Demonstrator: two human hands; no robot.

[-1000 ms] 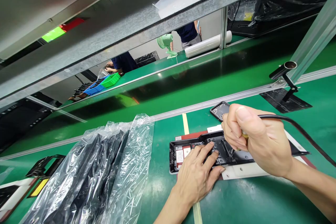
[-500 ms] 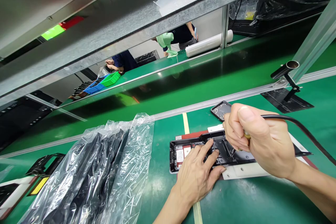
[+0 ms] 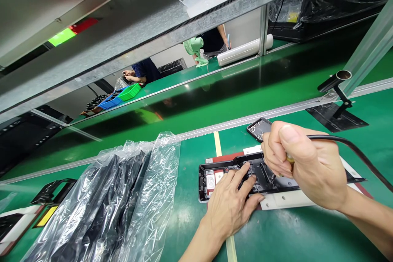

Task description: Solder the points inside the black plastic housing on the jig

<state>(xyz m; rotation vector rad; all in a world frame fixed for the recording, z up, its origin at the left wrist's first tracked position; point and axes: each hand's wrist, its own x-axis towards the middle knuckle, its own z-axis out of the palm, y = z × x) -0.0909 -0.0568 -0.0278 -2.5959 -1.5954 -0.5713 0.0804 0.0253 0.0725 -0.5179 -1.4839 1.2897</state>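
Observation:
A long black plastic housing (image 3: 203, 172) lies open side up on a white and reddish-brown fixture (image 3: 285, 199). My left hand (image 3: 229, 200) rests on its left half, fingers spread and pressing down, the thumb at the near edge. Over the right half, my right hand (image 3: 307, 163) is closed around a corded tool that looks like a soldering iron (image 3: 289, 159). Most of its handle is hidden by the fingers. The metal tip points down inside the housing, beside a raised rib. Behind my right hand sits a small black tray (image 3: 259, 128) of tiny metal pieces.
A black tool holder (image 3: 336, 86) stands at the right; the tool's black cord (image 3: 362, 155) runs off right. Clear plastic bags (image 3: 116, 196) with black parts lie left. A metal shelf beam (image 3: 172, 43) crosses above. Beyond are a green fan (image 3: 194, 46), bins (image 3: 129, 92) and two people.
Both hands and the tool keep nearly the same place on the housing. The view has shifted very slightly. A person in the background has moved a little.

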